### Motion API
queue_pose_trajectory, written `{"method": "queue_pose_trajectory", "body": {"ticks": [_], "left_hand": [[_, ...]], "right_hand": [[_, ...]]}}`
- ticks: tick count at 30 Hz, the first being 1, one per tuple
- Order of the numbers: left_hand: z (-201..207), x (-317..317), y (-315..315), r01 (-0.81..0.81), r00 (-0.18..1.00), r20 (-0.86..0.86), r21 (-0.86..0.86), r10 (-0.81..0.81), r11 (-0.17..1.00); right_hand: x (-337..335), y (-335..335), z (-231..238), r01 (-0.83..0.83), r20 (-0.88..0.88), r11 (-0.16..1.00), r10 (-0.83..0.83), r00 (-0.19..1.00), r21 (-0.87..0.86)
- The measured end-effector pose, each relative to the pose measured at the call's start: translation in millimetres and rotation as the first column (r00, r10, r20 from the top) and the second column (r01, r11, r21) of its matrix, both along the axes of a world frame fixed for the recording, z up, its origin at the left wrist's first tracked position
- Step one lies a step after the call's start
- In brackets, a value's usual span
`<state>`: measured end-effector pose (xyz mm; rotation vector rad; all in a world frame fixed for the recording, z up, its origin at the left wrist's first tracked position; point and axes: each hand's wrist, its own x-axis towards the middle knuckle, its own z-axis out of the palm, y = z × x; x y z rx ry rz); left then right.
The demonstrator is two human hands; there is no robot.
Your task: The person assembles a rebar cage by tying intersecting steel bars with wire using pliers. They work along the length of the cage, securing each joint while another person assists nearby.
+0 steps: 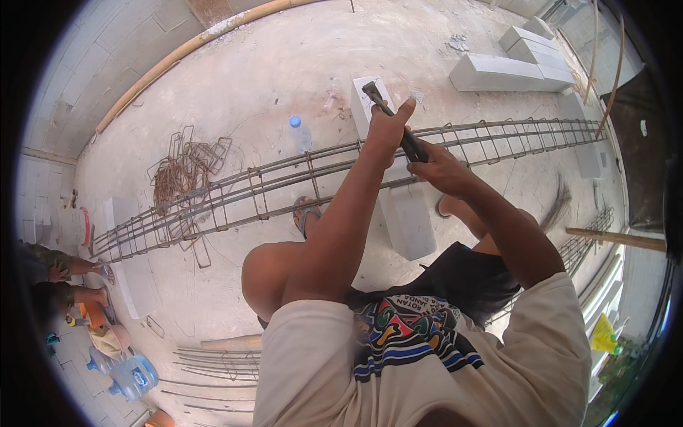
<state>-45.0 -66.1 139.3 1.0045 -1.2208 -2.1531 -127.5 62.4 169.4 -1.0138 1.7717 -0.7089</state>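
Note:
Both my hands are on a pair of dark long-handled pincers (412,145), which point up and away to the left. My left hand (390,132) is wrapped round them below the head, its thumb raised. Lower down, my right hand (439,169) grips the handle ends. The pincers are above a long rebar cage (265,188) of parallel bars and square stirrups, which runs across from left to right. Whether the tool touches the cage is hard to tell. Under the cage are white blocks, one beyond it (361,117) and one nearer me (409,231).
Loose wire stirrups (186,171) lie heaped beyond the cage, near a clear bottle (302,136). White blocks (496,73) are stacked at far right. Another person's legs (87,294) show at left, near a large water jug (134,377). Steel bars (217,364) lie near left.

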Motion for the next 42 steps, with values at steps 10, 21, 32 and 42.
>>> {"method": "queue_pose_trajectory", "body": {"ticks": [10, 21, 32, 42], "left_hand": [[126, 158, -87, -0.334, 0.906, 0.03, -0.562, 0.422, 0.757], [24, 233, -93, -0.03, 0.625, 0.37, -0.868, 0.687, 0.495], [-13, 101, -44, 0.286, 0.697, 0.703, -0.455, 0.143, 0.843], [-106, -37, 29, 0.564, 0.533, 0.811, -0.553, 0.242, 0.613]], "right_hand": [[-106, 178, 65, 0.439, -0.436, 0.792, -0.603, 0.668, -0.424], [-88, 475, -233, 0.845, -0.328, 0.424, -0.787, 0.522, 0.328], [-167, 374, -165, 0.755, -0.36, 0.645, -0.737, 0.573, -0.117], [-287, 261, -203, 0.724, -0.555, 0.614, -0.737, 0.385, -0.313]]}}
